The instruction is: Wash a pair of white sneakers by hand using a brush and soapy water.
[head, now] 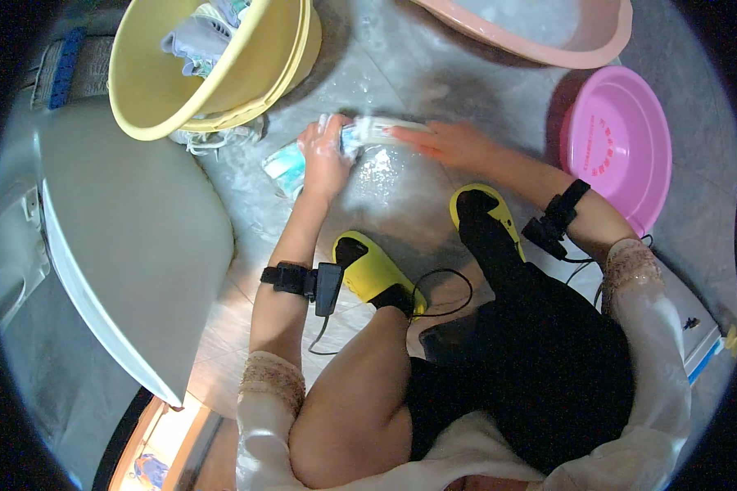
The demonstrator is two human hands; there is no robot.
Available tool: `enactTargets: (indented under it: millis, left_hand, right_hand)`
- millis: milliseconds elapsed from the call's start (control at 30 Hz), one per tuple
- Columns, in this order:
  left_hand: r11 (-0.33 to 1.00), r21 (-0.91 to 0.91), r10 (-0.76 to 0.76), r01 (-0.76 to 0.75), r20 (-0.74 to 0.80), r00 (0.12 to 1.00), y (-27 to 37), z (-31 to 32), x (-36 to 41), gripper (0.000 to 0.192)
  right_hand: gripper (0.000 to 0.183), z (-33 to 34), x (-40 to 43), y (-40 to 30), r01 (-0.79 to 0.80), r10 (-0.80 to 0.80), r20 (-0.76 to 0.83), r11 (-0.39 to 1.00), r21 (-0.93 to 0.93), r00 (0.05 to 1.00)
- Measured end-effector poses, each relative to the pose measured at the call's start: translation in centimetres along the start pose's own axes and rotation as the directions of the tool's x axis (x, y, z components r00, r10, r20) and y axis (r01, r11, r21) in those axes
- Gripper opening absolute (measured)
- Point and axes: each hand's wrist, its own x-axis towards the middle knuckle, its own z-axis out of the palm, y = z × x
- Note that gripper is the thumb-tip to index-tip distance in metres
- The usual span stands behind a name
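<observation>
My left hand [327, 150], wet with suds, grips a shoe [285, 167] with white and teal parts, held just above the wet floor. The shoe lies slantwise, and my fingers hide its middle. My right hand [457, 144] holds a long white brush [396, 130], its fingers stretched along the handle. The brush's left end meets the shoe beside my left fingers. Blur and foam hide the exact line between the two. Black straps with small boxes circle both forearms.
A yellow bucket [221, 116] holding light shoes [202, 40] stands upper left, with a white laced shoe [224, 138] by its base. A peach basin [602, 52] holds sudsy water. A pink basin [626, 141] stands at right. A grey panel [141, 233] curves along the left. Yellow slippers [374, 270] are on my feet.
</observation>
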Motion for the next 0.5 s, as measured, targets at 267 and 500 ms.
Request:
enactTargets:
  millis: [267,500]
  left_hand:
    - [0.942,-0.328,-0.125,0.071,-0.147,0.981,0.3,-2.2,0.3,0.030]
    - [0.616,-0.786,-0.145,-0.052,-0.179,0.973,2.8,-6.0,0.0,0.045]
  right_hand:
    - [0.049,-0.4,-3.4,4.8,0.270,-0.257,-0.358,0.963,-0.014,0.897]
    - [0.048,-5.2,-4.8,-0.1,0.450,-0.393,-0.519,0.893,-0.018,0.759]
